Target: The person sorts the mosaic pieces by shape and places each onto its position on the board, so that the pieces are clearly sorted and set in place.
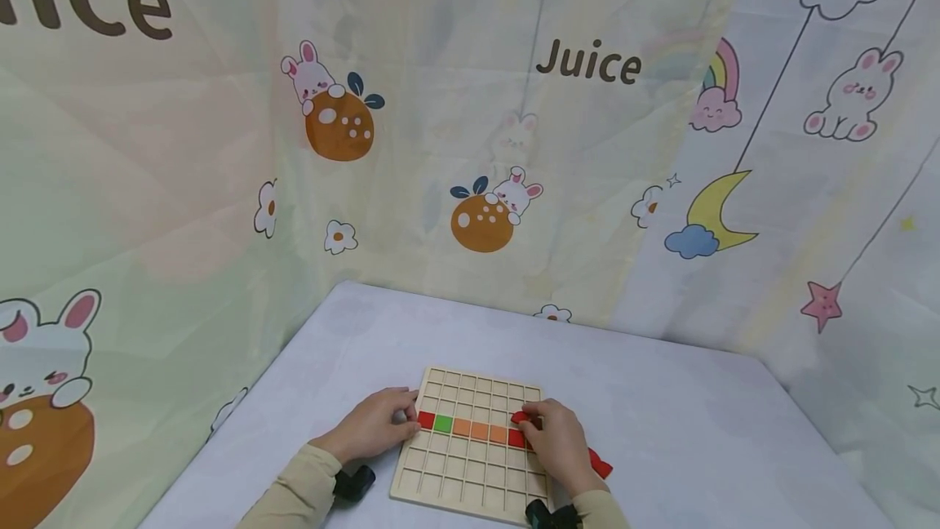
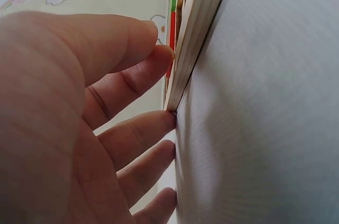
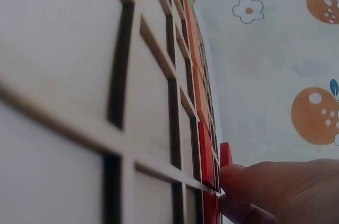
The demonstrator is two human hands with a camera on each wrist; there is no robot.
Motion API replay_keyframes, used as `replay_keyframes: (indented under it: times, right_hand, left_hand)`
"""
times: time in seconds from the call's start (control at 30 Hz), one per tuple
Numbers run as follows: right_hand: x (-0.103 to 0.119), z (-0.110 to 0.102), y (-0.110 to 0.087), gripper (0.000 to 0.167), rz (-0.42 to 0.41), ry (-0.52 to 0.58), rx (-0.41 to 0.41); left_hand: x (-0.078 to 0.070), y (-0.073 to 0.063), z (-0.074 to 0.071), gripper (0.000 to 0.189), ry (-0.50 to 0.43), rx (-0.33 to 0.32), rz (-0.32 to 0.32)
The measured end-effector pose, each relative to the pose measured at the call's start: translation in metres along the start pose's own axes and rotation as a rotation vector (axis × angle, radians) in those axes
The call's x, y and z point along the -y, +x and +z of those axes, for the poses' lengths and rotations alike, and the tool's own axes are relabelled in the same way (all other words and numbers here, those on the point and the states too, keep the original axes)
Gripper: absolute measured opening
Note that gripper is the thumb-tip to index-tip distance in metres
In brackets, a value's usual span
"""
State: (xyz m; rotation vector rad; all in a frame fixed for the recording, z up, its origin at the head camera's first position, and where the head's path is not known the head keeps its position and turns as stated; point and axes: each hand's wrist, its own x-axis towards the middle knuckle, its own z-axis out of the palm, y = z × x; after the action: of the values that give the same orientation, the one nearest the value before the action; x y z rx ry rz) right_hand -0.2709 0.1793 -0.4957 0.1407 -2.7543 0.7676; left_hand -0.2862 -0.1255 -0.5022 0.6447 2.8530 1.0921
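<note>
A pale wooden grid board (image 1: 461,472) lies on the table with a row of coloured square tiles across its middle: a red tile (image 1: 426,420) at the left end, a green tile (image 1: 444,424), three orange tiles (image 1: 480,431), then a red tile (image 1: 516,437). Another red one follows in the right wrist view, partly hidden. My left hand (image 1: 378,424) touches the board's left edge with its fingertips, thumb and index beside the end red tile. Between thumb and fingers, my right hand (image 1: 556,443) pinches a loose red tile (image 3: 226,153) just above the board's right side.
More red pieces (image 1: 600,464) lie on the white table (image 1: 683,431) right of the board, partly behind the right hand. Printed curtains (image 1: 441,121) hang behind the table and along its sides. Each wrist carries a black camera mount (image 1: 355,483).
</note>
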Motion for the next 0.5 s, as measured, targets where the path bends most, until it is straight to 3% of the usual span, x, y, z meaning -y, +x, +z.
replay_keyframes:
  times: [0.5]
  right_hand:
    - [-0.007, 0.0026, -0.0002, 0.021, -0.08, 0.001, 0.004]
  left_hand:
    - [0.0018, 0.0004, 0.0006, 0.023, 0.02, -0.009, 0.011]
